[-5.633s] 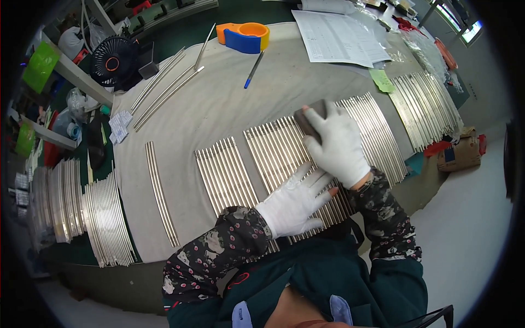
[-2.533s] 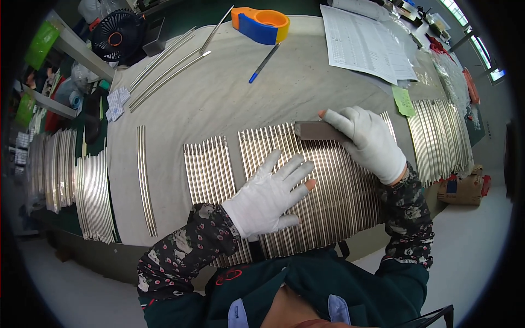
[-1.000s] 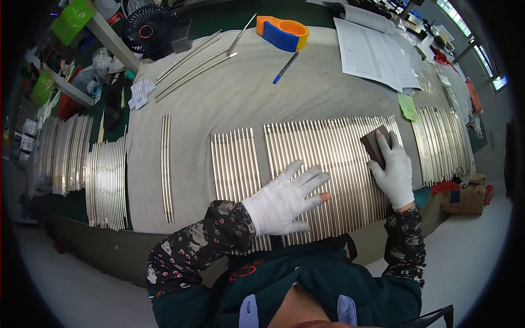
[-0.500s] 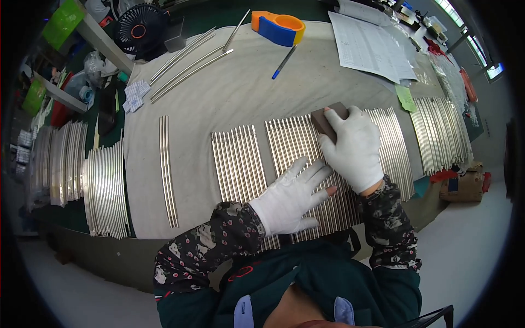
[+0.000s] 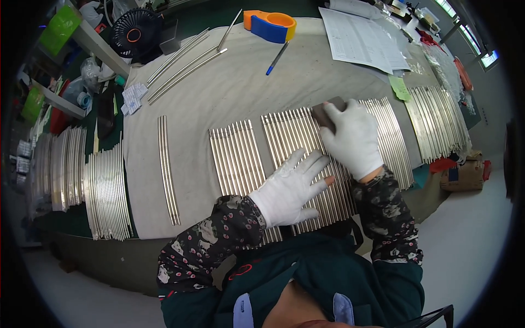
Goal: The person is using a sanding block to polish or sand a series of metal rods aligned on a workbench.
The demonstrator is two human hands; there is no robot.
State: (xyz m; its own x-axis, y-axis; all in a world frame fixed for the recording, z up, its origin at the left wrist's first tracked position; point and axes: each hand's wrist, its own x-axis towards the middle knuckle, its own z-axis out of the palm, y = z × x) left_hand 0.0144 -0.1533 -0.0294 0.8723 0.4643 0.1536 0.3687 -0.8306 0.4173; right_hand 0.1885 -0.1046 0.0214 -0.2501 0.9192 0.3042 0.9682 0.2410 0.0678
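Note:
My right hand (image 5: 354, 141), in a white glove, is closed around a dark brown block (image 5: 319, 114) that rests at the upper ends of a row of silvery metal rods (image 5: 284, 128). My left hand (image 5: 290, 188), gloved too, lies flat across the same rods with its fingers spread and holds nothing. A bare fingertip shows on that glove. Just left of this row is a narrower group of similar rods (image 5: 234, 156), partly covered by my left hand and forearm. The block's right part is hidden under my right hand.
Further rod rows lie at the right (image 5: 437, 123) and the far left (image 5: 106, 186). A few rods (image 5: 167, 169) lie apart on the pale cloth (image 5: 191, 115). Toward the back are an orange and blue tape dispenser (image 5: 270, 26), a pen (image 5: 277, 59), papers (image 5: 361, 41) and a black fan (image 5: 135, 34).
The whole view has shifted slightly. My right hand still holds the block at the rod ends, and my left hand stays spread on the rods, with little visible movement.

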